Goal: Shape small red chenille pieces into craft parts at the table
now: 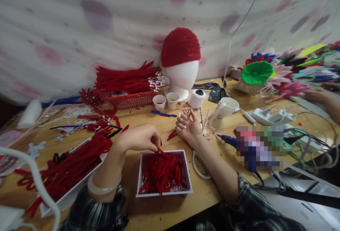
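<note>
My left hand (pixel 139 138) hovers over a small white box (pixel 164 192) full of short red pipe-cleaner pieces (pixel 162 172), its fingers pinched on one red piece at the box's top edge. My right hand (pixel 188 126) is raised just beyond the box, fingers curled around a small red and silver piece I cannot make out clearly. A pale bangle (pixel 102 188) sits on my left wrist.
A white foam head (pixel 182 77) wearing a red cap (pixel 180 46) stands at the back. A red basket (pixel 130 100) of long red pipe cleaners, two small cups (pixel 166 101), a thread spool (pixel 197 98), a mug (pixel 227 107), a power strip (pixel 268 117), and another person's arm (pixel 325 100) surround me.
</note>
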Action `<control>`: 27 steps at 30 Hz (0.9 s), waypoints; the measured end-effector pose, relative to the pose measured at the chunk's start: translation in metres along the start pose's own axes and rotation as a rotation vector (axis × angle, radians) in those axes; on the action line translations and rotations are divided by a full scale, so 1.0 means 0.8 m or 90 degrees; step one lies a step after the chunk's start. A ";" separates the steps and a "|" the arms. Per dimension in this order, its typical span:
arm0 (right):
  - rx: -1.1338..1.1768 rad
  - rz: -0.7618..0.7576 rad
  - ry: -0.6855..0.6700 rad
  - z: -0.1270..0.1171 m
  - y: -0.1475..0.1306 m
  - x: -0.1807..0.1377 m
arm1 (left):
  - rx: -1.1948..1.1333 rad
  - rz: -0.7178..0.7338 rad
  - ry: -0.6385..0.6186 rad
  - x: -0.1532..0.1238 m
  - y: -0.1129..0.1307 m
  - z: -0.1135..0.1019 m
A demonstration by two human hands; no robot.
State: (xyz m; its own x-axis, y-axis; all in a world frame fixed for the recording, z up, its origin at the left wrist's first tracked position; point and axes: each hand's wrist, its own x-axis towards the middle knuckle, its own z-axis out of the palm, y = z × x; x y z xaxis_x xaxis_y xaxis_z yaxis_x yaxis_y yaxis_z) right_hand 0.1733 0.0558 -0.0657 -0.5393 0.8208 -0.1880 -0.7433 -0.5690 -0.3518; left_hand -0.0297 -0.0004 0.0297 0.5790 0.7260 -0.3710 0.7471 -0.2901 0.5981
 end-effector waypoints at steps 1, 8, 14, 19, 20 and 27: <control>-0.001 0.001 -0.003 0.000 0.001 0.000 | -0.001 0.006 0.007 -0.005 0.001 -0.003; -0.007 0.009 0.009 0.000 0.002 0.001 | -0.004 -0.032 -0.054 -0.035 0.003 -0.007; -0.030 0.004 0.012 -0.003 0.003 0.003 | -0.068 -0.194 0.141 0.025 -0.031 0.010; -0.074 -0.009 0.019 0.001 0.004 0.002 | -0.039 -0.246 0.184 0.074 -0.047 0.042; -0.091 -0.011 0.017 0.003 0.004 0.002 | -0.044 -0.240 0.187 0.075 -0.049 0.044; -0.463 -0.103 0.074 0.009 0.028 0.001 | -0.300 -0.095 0.334 0.065 -0.056 0.022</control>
State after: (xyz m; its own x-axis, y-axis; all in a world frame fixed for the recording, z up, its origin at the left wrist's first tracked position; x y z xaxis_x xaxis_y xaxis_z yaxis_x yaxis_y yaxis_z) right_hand 0.1534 0.0430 -0.0674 -0.3704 0.9141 -0.1648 -0.3393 -0.2983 -0.8921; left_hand -0.0276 0.0395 -0.0291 0.1598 0.9751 -0.1538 0.5167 0.0502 0.8547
